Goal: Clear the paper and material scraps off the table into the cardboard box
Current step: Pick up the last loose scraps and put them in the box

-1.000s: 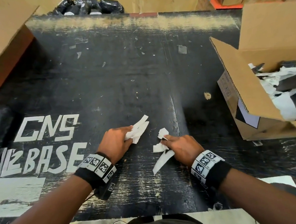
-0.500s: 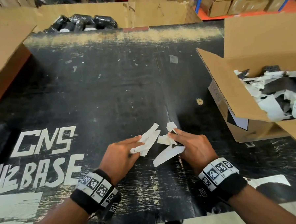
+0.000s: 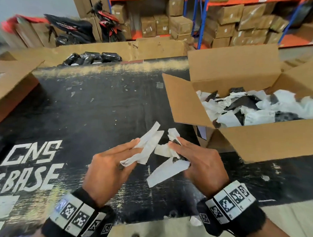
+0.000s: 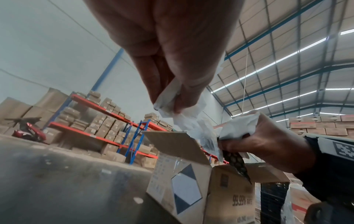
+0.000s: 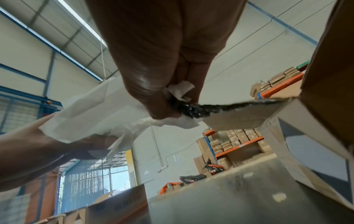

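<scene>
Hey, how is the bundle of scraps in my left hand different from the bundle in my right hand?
The left hand pinches only white paper strips, which fan up and away from the fingers. The right hand grips white paper bunched together with a black patterned scrap, and its long white strip hangs downward. Both bundles are held above the table, just short of the cardboard box.

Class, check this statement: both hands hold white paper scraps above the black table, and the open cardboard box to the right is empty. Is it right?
Not quite. The cardboard box is not empty: the head view shows it holding many white and black scraps. The rest stands: left hand and right hand hold paper scraps above the table.
</scene>
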`<control>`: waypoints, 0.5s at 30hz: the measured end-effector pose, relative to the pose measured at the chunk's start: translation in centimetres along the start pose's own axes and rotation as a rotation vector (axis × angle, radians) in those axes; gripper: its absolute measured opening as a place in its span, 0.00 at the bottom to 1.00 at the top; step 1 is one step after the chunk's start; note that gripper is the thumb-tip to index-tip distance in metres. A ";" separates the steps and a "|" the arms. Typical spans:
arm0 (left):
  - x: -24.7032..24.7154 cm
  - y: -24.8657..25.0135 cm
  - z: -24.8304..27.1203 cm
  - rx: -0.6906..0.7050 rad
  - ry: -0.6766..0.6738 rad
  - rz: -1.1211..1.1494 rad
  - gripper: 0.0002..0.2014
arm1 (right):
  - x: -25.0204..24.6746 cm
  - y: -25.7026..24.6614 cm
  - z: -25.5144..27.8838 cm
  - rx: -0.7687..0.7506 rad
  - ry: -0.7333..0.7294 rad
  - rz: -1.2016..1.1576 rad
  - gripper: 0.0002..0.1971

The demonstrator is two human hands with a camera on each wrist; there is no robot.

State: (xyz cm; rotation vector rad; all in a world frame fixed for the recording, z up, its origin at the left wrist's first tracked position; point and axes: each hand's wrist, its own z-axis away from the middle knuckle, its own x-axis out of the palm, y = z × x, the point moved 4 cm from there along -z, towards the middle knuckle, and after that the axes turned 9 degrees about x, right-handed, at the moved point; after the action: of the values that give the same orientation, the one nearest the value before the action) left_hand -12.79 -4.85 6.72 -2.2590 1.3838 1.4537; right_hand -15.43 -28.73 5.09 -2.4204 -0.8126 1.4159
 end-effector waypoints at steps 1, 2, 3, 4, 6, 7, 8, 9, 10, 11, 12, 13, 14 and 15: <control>-0.2 1.7 -0.1 -0.005 0.016 -0.012 0.20 | -1.5 -0.2 0.5 -0.025 0.017 -0.006 0.32; -0.4 3.4 -0.2 -0.010 0.040 -0.025 0.20 | -3.1 -0.3 0.9 -0.045 0.031 -0.008 0.32; -0.6 5.1 -0.5 -0.007 0.073 -0.042 0.19 | -4.7 -0.3 1.3 -0.058 0.038 -0.010 0.34; -0.8 6.9 -0.9 0.005 0.108 -0.055 0.18 | -6.2 -0.1 1.7 -0.064 0.048 -0.013 0.35; -1.1 10.2 -2.1 0.042 0.176 -0.057 0.14 | -9.1 0.6 2.5 -0.070 0.092 -0.036 0.36; -1.2 11.7 -2.8 0.064 0.204 -0.057 0.11 | -10.5 1.0 2.8 -0.070 0.118 -0.053 0.36; -1.3 13.2 -3.6 0.083 0.225 -0.060 0.11 | -11.9 1.4 3.1 -0.073 0.136 -0.055 0.37; -1.2 14.4 -4.4 0.096 0.242 -0.060 0.12 | -13.4 1.8 3.2 -0.080 0.153 -0.040 0.37; -1.1 15.6 -5.3 0.105 0.256 -0.050 0.13 | -14.9 2.2 3.4 -0.087 0.166 -0.028 0.37; -0.9 16.6 -6.3 0.114 0.270 -0.038 0.13 | -16.5 2.8 3.4 -0.086 0.181 -0.025 0.37; -0.6 17.5 -7.3 0.127 0.280 -0.030 0.13 | -18.0 3.5 3.4 -0.077 0.198 -0.023 0.36; -0.2 18.3 -8.3 0.136 0.284 -0.024 0.14 | -19.6 4.3 3.2 -0.062 0.223 -0.019 0.36; 0.2 19.0 -9.4 0.142 0.283 -0.018 0.15 | -21.1 5.2 3.0 -0.045 0.249 -0.011 0.34; 0.8 19.5 -10.6 0.146 0.277 -0.010 0.16 | -22.5 6.1 2.8 -0.027 0.268 0.005 0.33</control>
State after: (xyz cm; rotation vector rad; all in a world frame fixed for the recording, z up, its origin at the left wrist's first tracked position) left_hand -20.09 -22.20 18.58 -2.4364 1.4924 1.0264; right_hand -24.31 -46.65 17.46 -2.5585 -0.7644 1.0553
